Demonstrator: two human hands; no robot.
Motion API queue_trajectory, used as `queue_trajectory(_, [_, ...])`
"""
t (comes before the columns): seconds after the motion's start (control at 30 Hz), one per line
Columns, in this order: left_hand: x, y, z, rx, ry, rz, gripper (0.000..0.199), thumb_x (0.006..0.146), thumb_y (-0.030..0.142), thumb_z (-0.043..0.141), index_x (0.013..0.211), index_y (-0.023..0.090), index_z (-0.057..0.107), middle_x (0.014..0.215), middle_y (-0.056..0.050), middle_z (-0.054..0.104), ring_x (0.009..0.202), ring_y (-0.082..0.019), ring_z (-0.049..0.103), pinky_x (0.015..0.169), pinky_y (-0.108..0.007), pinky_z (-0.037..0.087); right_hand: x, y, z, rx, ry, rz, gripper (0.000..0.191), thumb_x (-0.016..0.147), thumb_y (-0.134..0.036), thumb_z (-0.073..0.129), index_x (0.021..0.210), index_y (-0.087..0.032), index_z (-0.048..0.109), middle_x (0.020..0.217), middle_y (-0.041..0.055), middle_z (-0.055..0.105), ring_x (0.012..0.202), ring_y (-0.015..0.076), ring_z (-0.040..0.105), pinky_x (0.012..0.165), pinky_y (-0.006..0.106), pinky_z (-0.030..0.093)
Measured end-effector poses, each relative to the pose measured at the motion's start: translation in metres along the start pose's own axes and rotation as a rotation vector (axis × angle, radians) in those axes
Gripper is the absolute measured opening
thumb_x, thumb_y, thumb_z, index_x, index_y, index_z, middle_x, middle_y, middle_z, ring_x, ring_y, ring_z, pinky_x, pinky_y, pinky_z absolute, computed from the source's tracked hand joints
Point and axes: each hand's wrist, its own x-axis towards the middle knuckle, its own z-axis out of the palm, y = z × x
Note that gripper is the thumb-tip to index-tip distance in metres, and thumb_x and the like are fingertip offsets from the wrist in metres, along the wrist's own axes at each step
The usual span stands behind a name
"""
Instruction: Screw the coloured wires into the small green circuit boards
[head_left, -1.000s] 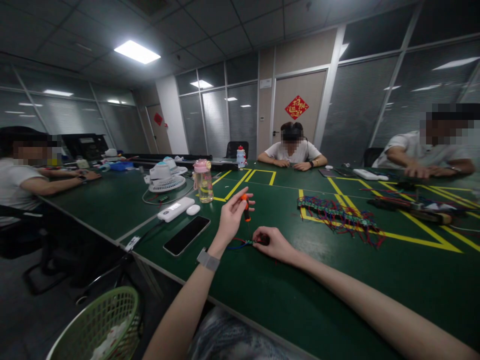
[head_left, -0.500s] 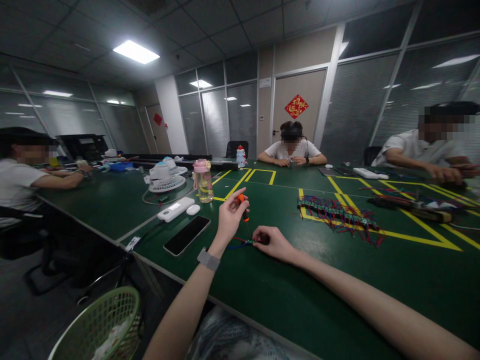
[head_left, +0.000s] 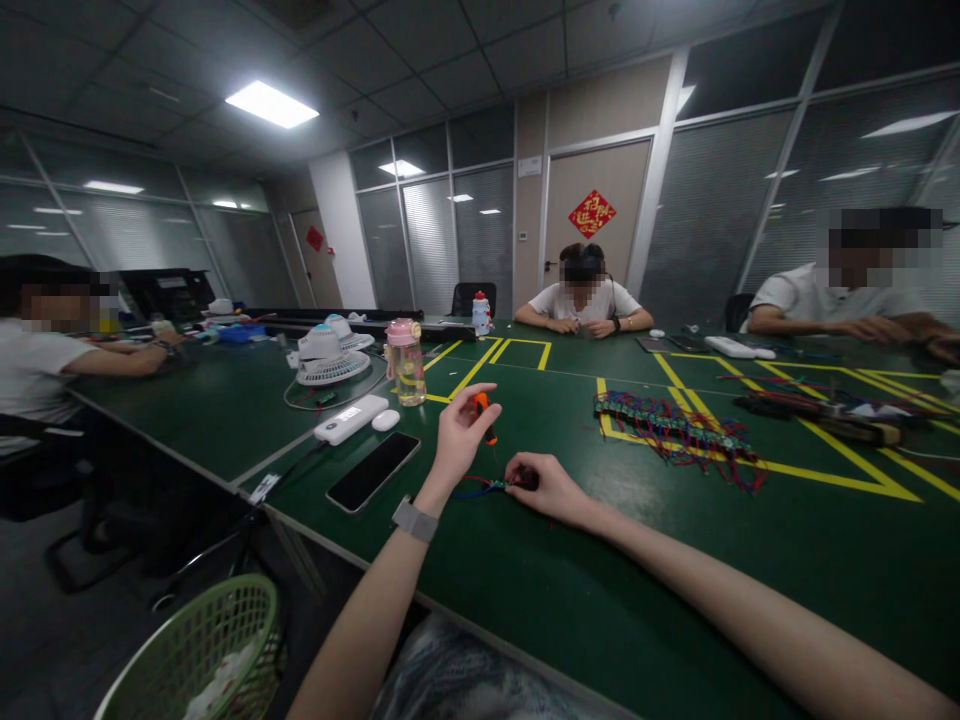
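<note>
My left hand (head_left: 463, 428) grips an orange and black screwdriver (head_left: 486, 418), held nearly upright with its thin shaft pointing down. Below its tip lies a small green circuit board (head_left: 498, 485) with red and blue wires. Whether the tip touches the board is too small to tell. The fingers of my right hand (head_left: 546, 484) are closed at the board's right end, pinching it there; dark red wires show inside the curl of the hand. To the right, a row of similar wired circuit boards (head_left: 675, 425) lies on the green table (head_left: 600, 570).
A phone (head_left: 373, 472), a white power strip (head_left: 351, 419) and a white mouse-like case (head_left: 385, 420) lie left of my hands. Behind them stand a pink-lidded bottle (head_left: 406, 365) and white fans (head_left: 330, 355). A green basket (head_left: 195, 640) is on the floor. Several people sit around the table.
My left hand and the screwdriver have shifted very slightly; my right hand stays at the board. The person at the right has moved their arms.
</note>
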Motion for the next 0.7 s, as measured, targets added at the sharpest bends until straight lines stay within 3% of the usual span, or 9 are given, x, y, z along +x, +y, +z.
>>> queue_trajectory(0.07, [0.0003, -0.0002, -0.0004, 0.029, -0.005, 0.022, 0.03, 0.081, 0.031, 0.061, 0.109, 0.021, 0.064, 0.1, -0.004, 0.06, 0.086, -0.013, 0.059, 0.076, -0.024, 0.05, 0.0, -0.0008, -0.0003, -0.001, 0.002, 0.004, 0.008, 0.073, -0.014, 0.062, 0.08, -0.016, 0.06, 0.073, 0.0, 0.061, 0.064, 0.0118, 0.054, 0.058, 0.022, 0.043])
queue_trajectory(0.2, [0.0012, -0.001, 0.0017, -0.156, -0.098, -0.068, 0.038, 0.089, 0.034, 0.046, 0.125, 0.023, 0.053, 0.12, -0.009, 0.056, 0.094, -0.017, 0.061, 0.08, -0.032, 0.053, 0.0004, -0.001, 0.0002, 0.001, 0.006, 0.005, 0.008, 0.073, -0.014, 0.062, 0.08, -0.016, 0.06, 0.072, -0.0002, 0.06, 0.064, 0.0116, 0.053, 0.059, 0.022, 0.042])
queue_trajectory(0.3, [0.0014, -0.0013, 0.0025, -0.176, -0.09, -0.092, 0.041, 0.086, 0.034, 0.052, 0.126, 0.021, 0.051, 0.111, -0.009, 0.06, 0.087, -0.017, 0.063, 0.075, -0.031, 0.054, 0.0008, 0.0005, 0.001, -0.001, 0.0, 0.009, 0.008, 0.072, -0.013, 0.062, 0.079, -0.016, 0.06, 0.071, -0.0005, 0.059, 0.063, 0.0115, 0.053, 0.058, 0.022, 0.042])
queue_trajectory(0.47, [0.0004, 0.0011, -0.0001, 0.014, -0.003, 0.006, 0.03, 0.077, 0.03, 0.066, 0.104, 0.018, 0.064, 0.086, -0.002, 0.06, 0.075, -0.011, 0.058, 0.07, -0.023, 0.05, 0.001, 0.0004, 0.0006, -0.011, 0.002, 0.007, 0.008, 0.072, -0.013, 0.062, 0.079, -0.016, 0.06, 0.072, -0.0004, 0.06, 0.064, 0.0115, 0.053, 0.059, 0.022, 0.042])
queue_trajectory(0.6, [0.0005, 0.002, 0.0006, -0.048, -0.043, 0.003, 0.032, 0.087, 0.034, 0.05, 0.112, 0.02, 0.062, 0.112, -0.007, 0.058, 0.093, -0.016, 0.059, 0.078, -0.028, 0.051, 0.0013, -0.0014, -0.0003, -0.008, -0.001, 0.011, 0.008, 0.072, -0.012, 0.062, 0.079, -0.016, 0.06, 0.072, -0.0004, 0.06, 0.063, 0.0115, 0.053, 0.058, 0.022, 0.042])
queue_trajectory(0.7, [0.0009, 0.0017, 0.0022, -0.186, -0.089, -0.071, 0.038, 0.088, 0.034, 0.047, 0.123, 0.02, 0.054, 0.119, -0.009, 0.057, 0.093, -0.018, 0.062, 0.079, -0.033, 0.054, 0.0012, -0.0017, -0.0005, -0.005, -0.002, 0.011, 0.008, 0.072, -0.012, 0.062, 0.078, -0.016, 0.06, 0.072, -0.0004, 0.06, 0.063, 0.0115, 0.053, 0.059, 0.022, 0.043])
